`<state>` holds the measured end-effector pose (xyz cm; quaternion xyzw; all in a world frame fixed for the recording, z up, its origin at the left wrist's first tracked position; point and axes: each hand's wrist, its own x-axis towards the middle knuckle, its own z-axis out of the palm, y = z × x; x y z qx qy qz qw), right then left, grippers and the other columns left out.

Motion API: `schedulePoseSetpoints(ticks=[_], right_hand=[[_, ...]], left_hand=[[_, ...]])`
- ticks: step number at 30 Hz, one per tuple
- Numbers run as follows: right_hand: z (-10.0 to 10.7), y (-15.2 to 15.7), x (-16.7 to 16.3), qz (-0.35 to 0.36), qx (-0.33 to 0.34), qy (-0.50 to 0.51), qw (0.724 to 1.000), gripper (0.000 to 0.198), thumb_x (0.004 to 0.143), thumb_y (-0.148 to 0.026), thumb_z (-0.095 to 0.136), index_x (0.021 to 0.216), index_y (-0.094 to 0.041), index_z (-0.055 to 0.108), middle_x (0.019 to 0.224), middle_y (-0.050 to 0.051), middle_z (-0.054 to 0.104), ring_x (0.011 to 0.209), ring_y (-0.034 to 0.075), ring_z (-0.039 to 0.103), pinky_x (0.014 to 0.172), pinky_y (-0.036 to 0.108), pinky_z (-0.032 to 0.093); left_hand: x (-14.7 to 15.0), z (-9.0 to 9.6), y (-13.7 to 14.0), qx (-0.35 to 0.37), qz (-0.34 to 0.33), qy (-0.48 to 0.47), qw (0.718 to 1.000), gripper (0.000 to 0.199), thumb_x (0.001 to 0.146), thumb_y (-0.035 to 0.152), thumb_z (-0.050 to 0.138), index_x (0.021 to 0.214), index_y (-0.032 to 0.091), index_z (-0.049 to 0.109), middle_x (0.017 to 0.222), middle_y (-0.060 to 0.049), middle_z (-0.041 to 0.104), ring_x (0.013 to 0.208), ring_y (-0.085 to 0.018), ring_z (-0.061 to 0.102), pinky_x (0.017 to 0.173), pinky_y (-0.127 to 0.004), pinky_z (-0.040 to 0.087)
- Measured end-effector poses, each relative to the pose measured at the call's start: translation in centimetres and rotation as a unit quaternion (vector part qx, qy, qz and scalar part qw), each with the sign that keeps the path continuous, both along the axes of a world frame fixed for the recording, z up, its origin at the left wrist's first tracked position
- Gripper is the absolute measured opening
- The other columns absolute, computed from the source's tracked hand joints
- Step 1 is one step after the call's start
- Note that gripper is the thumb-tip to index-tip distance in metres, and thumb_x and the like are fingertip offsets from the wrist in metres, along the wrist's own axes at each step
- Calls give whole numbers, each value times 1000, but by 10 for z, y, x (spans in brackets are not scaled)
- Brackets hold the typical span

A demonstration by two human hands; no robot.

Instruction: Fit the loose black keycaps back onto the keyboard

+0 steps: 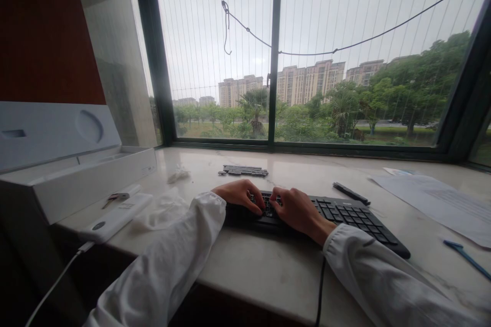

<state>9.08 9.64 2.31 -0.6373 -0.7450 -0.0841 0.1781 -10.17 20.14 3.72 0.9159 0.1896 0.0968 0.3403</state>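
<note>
A black keyboard (355, 219) lies at a slant on the pale stone sill. Some of its keycaps are off between my hands, and its number pad side still has keys. My left hand (241, 195) rests over the left part, fingers curled down and thumb pointing at the bared key area. Beside it, my right hand (294, 209) bends over the middle with thumb and fingers drawn together at the keys. Whatever is at the fingertips of either hand is too small or hidden to make out. Behind the keyboard, loose dark keycaps (245, 170) lie in rows.
A black strip (351, 193) lies behind the keyboard, papers (433, 199) and a blue tool (468, 259) at right. At left are an open white box (95, 179), a white power bank (117, 218) with a key (115, 198) on it, and crumpled tissue (163, 209). A cable (321, 291) hangs over the front edge.
</note>
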Motion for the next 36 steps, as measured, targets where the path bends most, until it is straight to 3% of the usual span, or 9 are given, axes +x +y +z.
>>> schedulePoseSetpoints(ticks=[36], right_hand=[[-8,4,3,30,22,9,999,21,87,-34,52,95,-26,70,77,7,71,74,22,66,61,27,32]], left_hand=[[-2,3,-2,-4,13,11,1000,37,66,47,79,91,20,77,82,0,73,76,-13,61,71,-22,39]])
